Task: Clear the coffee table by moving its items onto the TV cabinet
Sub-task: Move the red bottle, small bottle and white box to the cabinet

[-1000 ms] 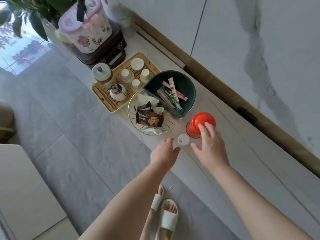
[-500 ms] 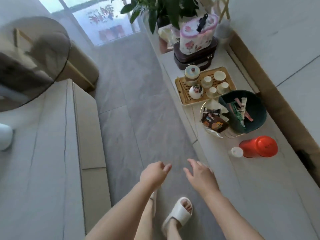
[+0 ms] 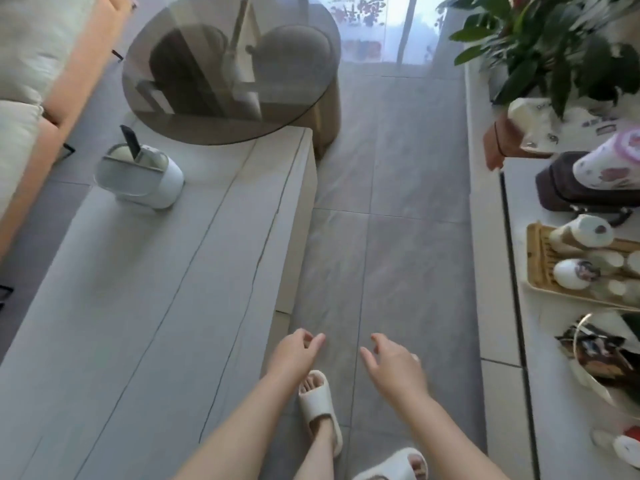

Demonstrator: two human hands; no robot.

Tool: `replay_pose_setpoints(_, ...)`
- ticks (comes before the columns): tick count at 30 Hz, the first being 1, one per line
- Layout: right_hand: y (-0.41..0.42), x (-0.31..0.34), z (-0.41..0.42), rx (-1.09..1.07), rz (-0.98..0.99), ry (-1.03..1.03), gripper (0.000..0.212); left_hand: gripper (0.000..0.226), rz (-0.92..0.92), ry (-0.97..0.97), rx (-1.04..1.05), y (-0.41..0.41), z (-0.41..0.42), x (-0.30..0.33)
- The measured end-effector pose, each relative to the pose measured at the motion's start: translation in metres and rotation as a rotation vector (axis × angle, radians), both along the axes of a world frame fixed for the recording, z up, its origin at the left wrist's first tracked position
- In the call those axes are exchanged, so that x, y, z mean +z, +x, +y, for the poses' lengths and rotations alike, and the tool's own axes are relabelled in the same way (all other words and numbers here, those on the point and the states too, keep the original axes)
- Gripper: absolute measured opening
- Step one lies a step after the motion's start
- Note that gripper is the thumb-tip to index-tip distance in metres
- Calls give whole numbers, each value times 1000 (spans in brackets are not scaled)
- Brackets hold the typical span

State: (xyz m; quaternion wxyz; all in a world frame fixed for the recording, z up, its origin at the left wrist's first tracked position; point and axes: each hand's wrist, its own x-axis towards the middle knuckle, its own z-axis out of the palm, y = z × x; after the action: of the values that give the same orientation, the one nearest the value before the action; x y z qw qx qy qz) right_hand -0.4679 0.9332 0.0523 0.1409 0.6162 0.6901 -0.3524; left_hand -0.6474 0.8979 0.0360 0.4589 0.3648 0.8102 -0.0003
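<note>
The pale stone coffee table point(image 3: 145, 306) fills the left of the view. On its far end stands a white holder point(image 3: 142, 180) with a dark remote upright in it. The TV cabinet point(image 3: 554, 393) runs down the right edge and carries a bamboo tea tray point(image 3: 540, 271) with pots and cups, a wire basket of snack packets point(image 3: 599, 355), and a red cup point(image 3: 628, 448) at the lower right. My left hand point(image 3: 294, 355) and my right hand point(image 3: 394, 368) hang over the floor between the two, fingers loosely curled, holding nothing.
A round smoked-glass side table point(image 3: 228, 67) overlaps the coffee table's far end. An orange sofa with cream cushions point(image 3: 31, 81) lies at the left. On the cabinet's far end sit a potted plant point(image 3: 561, 39), a dark case point(image 3: 571, 188) and a flowered tin point(image 3: 613, 161). Grey floor tiles point(image 3: 391, 202) lie between.
The view has swung left from the cabinet toward the coffee table. Both hands have drawn away from the red cup and small white lid and now hang empty over the floor.
</note>
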Motion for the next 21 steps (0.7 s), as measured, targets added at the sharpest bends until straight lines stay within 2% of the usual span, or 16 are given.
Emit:
replay_pose_setpoints(9, -176, 22, 61, 252, 69, 38, 43, 44, 69, 55, 270, -150, 6, 16)
replay_pose_setpoints(15, -264, 33, 89, 433, 92, 47, 46, 44, 74, 90, 445, -203, 12, 28)
replay_pose_setpoints(21, -334, 22, 128, 551, 138, 22, 50, 44, 125, 60, 536, -254, 33, 26)
